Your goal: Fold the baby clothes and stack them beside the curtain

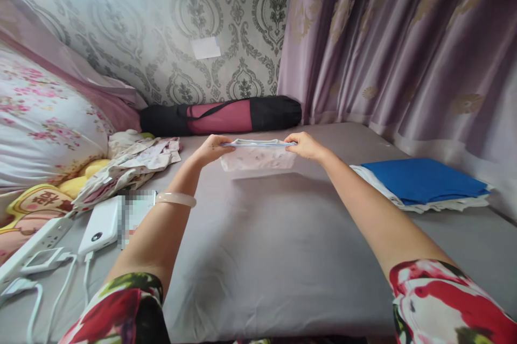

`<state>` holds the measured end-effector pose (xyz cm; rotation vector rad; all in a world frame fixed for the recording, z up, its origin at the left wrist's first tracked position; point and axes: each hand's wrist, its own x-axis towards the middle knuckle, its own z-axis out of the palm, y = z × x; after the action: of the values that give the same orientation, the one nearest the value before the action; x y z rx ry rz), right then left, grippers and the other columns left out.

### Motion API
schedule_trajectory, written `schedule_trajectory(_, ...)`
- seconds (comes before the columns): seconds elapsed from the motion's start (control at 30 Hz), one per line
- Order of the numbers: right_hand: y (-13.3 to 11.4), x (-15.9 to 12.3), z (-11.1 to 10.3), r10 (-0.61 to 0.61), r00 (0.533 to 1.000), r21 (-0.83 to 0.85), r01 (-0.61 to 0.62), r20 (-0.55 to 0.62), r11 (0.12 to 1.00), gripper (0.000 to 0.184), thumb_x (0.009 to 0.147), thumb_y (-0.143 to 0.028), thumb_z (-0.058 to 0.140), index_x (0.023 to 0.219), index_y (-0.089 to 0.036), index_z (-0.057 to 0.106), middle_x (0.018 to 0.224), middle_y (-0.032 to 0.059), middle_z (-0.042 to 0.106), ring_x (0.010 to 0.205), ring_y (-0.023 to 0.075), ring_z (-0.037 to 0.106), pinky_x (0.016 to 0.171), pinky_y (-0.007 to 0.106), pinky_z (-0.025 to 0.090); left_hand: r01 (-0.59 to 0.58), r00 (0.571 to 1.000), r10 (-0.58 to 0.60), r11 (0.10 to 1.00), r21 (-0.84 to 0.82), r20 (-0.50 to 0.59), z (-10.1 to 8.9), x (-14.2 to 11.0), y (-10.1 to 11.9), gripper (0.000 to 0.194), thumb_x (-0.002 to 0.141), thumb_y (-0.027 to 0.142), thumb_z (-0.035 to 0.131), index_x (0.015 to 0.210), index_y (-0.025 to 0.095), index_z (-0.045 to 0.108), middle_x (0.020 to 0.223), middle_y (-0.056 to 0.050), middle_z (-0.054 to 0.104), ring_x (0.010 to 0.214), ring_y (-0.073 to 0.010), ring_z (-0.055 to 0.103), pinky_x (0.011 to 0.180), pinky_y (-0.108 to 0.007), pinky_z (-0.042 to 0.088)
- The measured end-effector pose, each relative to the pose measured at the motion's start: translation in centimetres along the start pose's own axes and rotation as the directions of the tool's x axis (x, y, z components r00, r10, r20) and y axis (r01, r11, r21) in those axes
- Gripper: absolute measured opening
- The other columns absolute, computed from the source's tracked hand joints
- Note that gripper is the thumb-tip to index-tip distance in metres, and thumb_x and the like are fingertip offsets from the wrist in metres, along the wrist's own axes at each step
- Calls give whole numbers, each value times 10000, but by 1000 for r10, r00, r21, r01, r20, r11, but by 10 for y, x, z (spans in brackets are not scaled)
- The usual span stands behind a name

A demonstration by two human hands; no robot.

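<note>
Both arms reach forward over the grey bed sheet (258,258). A small white patterned garment or cloth (258,158), with a light blue line along its top edge, is stretched between them in the air. My left hand (212,149) pinches its left end, thumb on the near side. The right end is pinched by my right hand (305,147). The cloth appears folded, and its lower part hangs a little above the sheet, where a shadow falls. Its exact kind does not show.
At left lie a heap of patterned clothes (137,163), a white power bank (100,225), a power strip (36,247) with cables, and a floral pillow (44,118). A black and red bag (222,117) lies by the wall. Folded blue cloth (424,180) rests on white cloth at right.
</note>
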<state>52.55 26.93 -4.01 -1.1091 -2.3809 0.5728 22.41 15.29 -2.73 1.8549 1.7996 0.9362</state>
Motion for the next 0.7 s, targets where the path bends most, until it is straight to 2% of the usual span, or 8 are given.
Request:
schedule_trajectory(0.07,1,-10,5,-66,995,-82,60,-79,995,220,811,-205,590,994,-175,708,958,30,713,889,184,616,799,269,448,-54,990,67,993,106,-120,7,-8,-1,333,779,387,584,946,130,714,735,-14,673,686,-153,578,647,-248,437)
schedule_trajectory(0.13,3,-26,14,-162,981,-166,144,-104,976,251,847,-144,517,1021,-176,696,1012,52,701,973,199,590,876,296,429,-116,977,152,967,228,-148,19,-22,-6,295,824,322,532,985,153,713,841,-35,715,777,-176,623,740,-268,465)
schedule_trajectory(0.27,13,-72,39,-314,949,-288,301,-1,909,357,867,-39,399,1051,-168,676,1070,81,680,1043,207,550,921,305,403,-265,957,291,886,380,-12,50,-65,-25,318,879,204,422,1043,205,694,1055,-65,726,1001,-196,648,928,-317,451)
schedule_trajectory(0.43,20,-119,56,-368,914,-316,404,170,858,391,916,-64,361,1136,-190,659,1196,81,659,1140,208,537,956,326,373,-364,932,324,836,412,166,71,-111,-37,381,895,145,362,1111,231,664,1175,-58,688,1130,-177,607,1032,-357,403)
schedule_trajectory(0.5,18,-127,55,-355,912,-313,405,207,859,368,916,-94,397,1145,-198,665,1226,71,655,1154,207,545,985,329,357,-371,927,310,837,403,211,72,-120,-35,365,885,161,397,1132,240,653,1222,-56,664,1166,-179,587,1060,-370,381)
schedule_trajectory(0.57,12,-129,51,-305,930,-314,358,207,879,323,909,-139,444,1102,-211,693,1178,57,685,1107,208,582,999,334,351,-351,933,285,856,379,221,70,-122,-30,306,896,224,437,1100,245,665,1207,-51,668,1157,-188,591,1055,-367,387)
schedule_trajectory(0.63,2,-125,49,-248,955,-311,288,164,906,290,914,-189,462,1042,-223,720,1109,48,715,1062,208,610,1005,341,354,-289,954,241,892,346,177,70,-118,-23,269,919,305,449,1035,233,681,1148,-54,689,1059,-189,634,987,-337,441)
schedule_trajectory(0.7,-9,-116,51,-223,971,-305,240,87,922,313,939,-230,430,1048,-223,723,1133,53,709,1105,211,598,1030,351,345,-190,982,176,926,327,73,73,-107,-14,291,937,342,431,1012,211,680,1105,-66,699,951,-188,660,897,-311,484)
